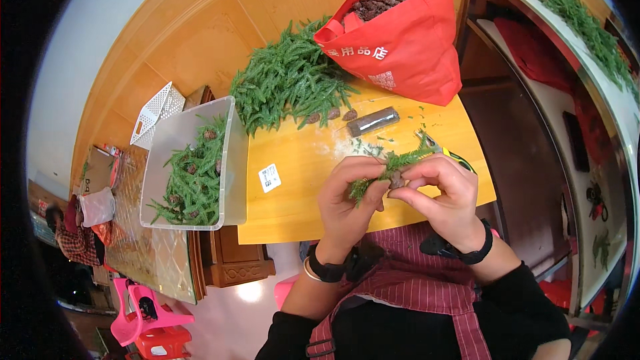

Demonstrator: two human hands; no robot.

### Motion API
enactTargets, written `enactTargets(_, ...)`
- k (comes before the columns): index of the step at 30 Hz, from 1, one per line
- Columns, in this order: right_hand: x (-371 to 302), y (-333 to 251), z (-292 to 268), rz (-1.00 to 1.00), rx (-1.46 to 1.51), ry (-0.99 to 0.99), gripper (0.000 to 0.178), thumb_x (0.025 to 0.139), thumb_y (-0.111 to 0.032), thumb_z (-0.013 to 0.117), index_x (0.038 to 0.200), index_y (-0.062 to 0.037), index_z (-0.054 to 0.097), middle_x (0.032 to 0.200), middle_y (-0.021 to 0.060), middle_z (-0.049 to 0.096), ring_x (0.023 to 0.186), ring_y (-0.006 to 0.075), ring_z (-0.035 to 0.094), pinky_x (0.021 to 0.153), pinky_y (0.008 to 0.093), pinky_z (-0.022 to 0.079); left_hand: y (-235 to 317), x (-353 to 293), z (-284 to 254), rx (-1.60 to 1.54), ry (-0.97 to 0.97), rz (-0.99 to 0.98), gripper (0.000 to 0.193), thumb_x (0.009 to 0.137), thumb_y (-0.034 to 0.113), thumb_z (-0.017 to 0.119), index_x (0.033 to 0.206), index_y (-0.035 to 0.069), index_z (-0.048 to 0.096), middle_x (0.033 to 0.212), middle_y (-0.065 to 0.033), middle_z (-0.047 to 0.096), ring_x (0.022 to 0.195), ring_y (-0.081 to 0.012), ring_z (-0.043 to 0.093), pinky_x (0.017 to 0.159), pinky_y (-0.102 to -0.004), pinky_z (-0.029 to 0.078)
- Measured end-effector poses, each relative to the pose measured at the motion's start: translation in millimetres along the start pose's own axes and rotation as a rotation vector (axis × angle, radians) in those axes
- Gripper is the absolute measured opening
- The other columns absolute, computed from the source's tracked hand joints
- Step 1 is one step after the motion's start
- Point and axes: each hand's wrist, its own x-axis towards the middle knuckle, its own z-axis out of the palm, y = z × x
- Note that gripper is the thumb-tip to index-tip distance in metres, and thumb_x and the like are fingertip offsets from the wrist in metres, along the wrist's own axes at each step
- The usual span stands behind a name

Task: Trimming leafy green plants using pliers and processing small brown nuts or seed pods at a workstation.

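Note:
Above the near part of the yellow table, both my hands meet around a green artificial pine sprig. My left hand is closed on the sprig, its thumb and fingers pinching the stem. In the fingertips of my right hand is a small brown pine cone, pressed against the sprig. Just beyond my hands lies a dark cylindrical roll with a shiny band. A tool with yellow-and-black handles is partly hidden behind my right hand. Several loose pine cones lie near the roll.
A translucent bin on the left holds sprigs with cones. Green sprigs are heaped at the back, next to a red bag full of cones. A white label lies on the table. Shelving stands right.

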Motion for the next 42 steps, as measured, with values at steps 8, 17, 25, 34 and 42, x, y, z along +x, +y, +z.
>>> enactTargets(8,0.9,-10.3,-1.7,-0.023,0.029,-0.026,0.026,0.061,0.002,0.076,0.079,0.0005,0.056,0.077,0.0101,0.061,0.065,0.0129,0.06,0.058,0.0219,0.049,0.8,-3.9,-13.4,0.155,-0.061,0.135,0.019,0.075,-0.007,0.06,0.093,0.0,0.058,0.094,-0.0139,0.058,0.067,-0.0159,0.057,0.055,-0.0236,0.047)
enactTargets(17,1.9,-16.2,-4.7,-0.059,-0.048,-0.056,0.02,0.063,0.003,0.074,0.076,0.0013,0.059,0.079,0.0105,0.06,0.068,0.0144,0.06,0.059,0.0232,0.051,10.0,-0.7,-15.4,0.124,-0.132,0.058,0.031,0.067,-0.004,0.07,0.094,0.002,0.057,0.096,-0.0142,0.058,0.091,-0.0234,0.057,0.075,-0.0309,0.047)
enactTargets(25,3.6,-26.7,-3.3,-0.02,0.093,-0.104,0.021,0.066,0.004,0.072,0.083,0.0027,0.059,0.087,0.0114,0.06,0.077,0.0159,0.063,0.067,0.0239,0.053,14.3,3.0,-16.4,0.267,-0.11,0.218,0.032,0.064,-0.004,0.072,0.093,0.002,0.059,0.094,-0.0144,0.06,0.087,-0.0232,0.06,0.072,-0.029,0.049)
enactTargets(34,49.2,-47.3,-41.8,-0.322,-0.388,-0.289,0.031,0.071,-0.018,0.07,0.093,-0.0002,0.06,0.094,0.0114,0.058,0.084,0.0219,0.055,0.077,0.0322,0.044,34.9,3.8,-12.8,0.441,-0.238,0.342,0.028,0.064,-0.004,0.073,0.086,0.003,0.057,0.09,-0.0155,0.062,0.083,-0.0256,0.062,0.071,-0.032,0.05)
enactTargets(42,64.1,-27.6,-35.9,0.0,0.211,-0.747,0.03,0.071,-0.018,0.071,0.093,-0.0011,0.06,0.1,0.0113,0.058,0.099,0.0235,0.053,0.087,0.0336,0.04,38.4,-1.1,-16.2,0.38,-0.339,0.29,0.034,0.061,-0.009,0.064,0.092,0.005,0.061,0.095,-0.0119,0.062,0.09,-0.0299,0.061,0.078,-0.035,0.049)
